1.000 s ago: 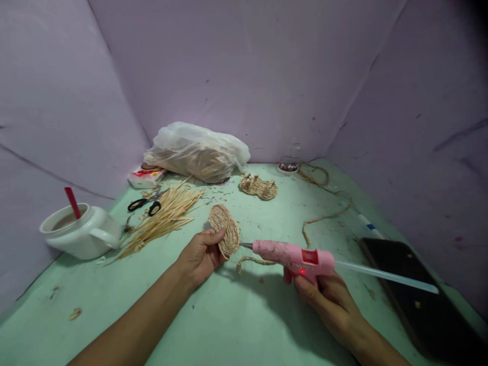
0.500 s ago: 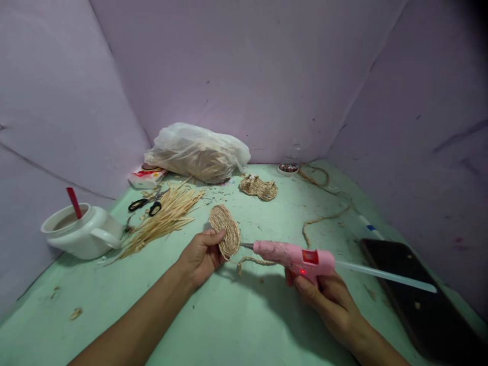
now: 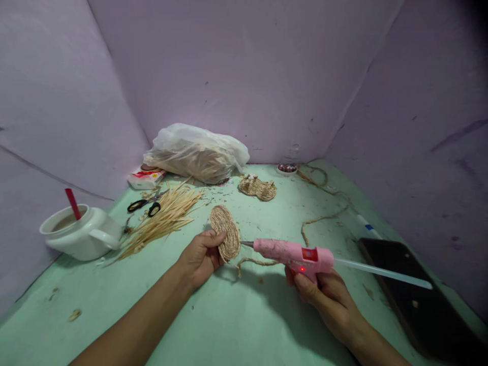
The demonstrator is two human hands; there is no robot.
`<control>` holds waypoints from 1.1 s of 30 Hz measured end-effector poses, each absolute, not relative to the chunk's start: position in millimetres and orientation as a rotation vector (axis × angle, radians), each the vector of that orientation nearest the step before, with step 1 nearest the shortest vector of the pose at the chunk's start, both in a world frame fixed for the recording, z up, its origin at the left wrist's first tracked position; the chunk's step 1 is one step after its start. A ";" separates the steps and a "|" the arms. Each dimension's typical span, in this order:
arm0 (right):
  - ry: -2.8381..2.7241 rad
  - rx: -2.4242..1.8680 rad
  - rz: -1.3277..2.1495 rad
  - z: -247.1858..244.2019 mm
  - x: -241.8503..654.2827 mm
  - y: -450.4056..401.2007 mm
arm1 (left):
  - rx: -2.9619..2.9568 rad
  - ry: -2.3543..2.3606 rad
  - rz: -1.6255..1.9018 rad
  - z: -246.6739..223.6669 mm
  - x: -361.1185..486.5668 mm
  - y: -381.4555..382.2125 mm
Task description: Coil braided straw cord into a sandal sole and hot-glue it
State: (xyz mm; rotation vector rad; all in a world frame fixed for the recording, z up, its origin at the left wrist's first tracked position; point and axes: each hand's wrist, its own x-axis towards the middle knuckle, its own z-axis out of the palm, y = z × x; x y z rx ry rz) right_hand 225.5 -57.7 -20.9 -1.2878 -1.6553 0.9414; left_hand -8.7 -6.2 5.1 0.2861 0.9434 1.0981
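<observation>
My left hand [image 3: 202, 258] pinches a flat oval piece of coiled straw cord [image 3: 225, 231] by its left edge, thumb on top. A pink glue gun [image 3: 292, 254] is wrapped in the fingers of my right hand [image 3: 331, 300], its red light lit. The metal nozzle points left and lies at the right edge of the oval piece; whether they touch I cannot tell. A clear glue stick [image 3: 385, 272] sticks out of the gun's back. A length of twisted cord [image 3: 257, 262] runs from below the oval piece behind the gun.
White pot [image 3: 86, 231] with a red handle inside at left; scissors [image 3: 147, 204] and loose straw [image 3: 163, 218] beside it. Plastic bag [image 3: 198, 152], woven piece [image 3: 257, 187] and bead dish [image 3: 287, 169] stand at the back. A dark phone-like slab [image 3: 415, 300] lies at right.
The loose strand end at the bottom of the oval piece shows less than before. Both hands and the glue gun hold nearly the same place; the whole view has shifted slightly.
</observation>
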 end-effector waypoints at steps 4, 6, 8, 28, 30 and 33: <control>-1.622 -1.284 0.958 -23.3 226.1 -58.2 | 0.293 0.947 1.093 6.3 -8.0 -6.5; -1.622 -1.286 0.956 -24.0 226.6 -57.8 | 0.298 0.953 1.087 6.9 -7.5 -6.8; -1.635 -1.280 0.959 -23.4 226.9 -56.8 | 0.302 0.962 1.082 7.3 -6.9 -7.0; -1.673 -1.180 1.033 -18.5 226.5 -53.9 | 0.351 0.980 1.054 5.9 -6.6 -7.7; -1.664 -1.188 1.035 -18.2 226.6 -54.1 | 0.358 0.977 1.049 4.7 -7.2 -7.6; -1.655 -1.180 1.054 -18.2 226.9 -54.4 | 0.372 0.973 1.036 3.3 -8.0 -7.6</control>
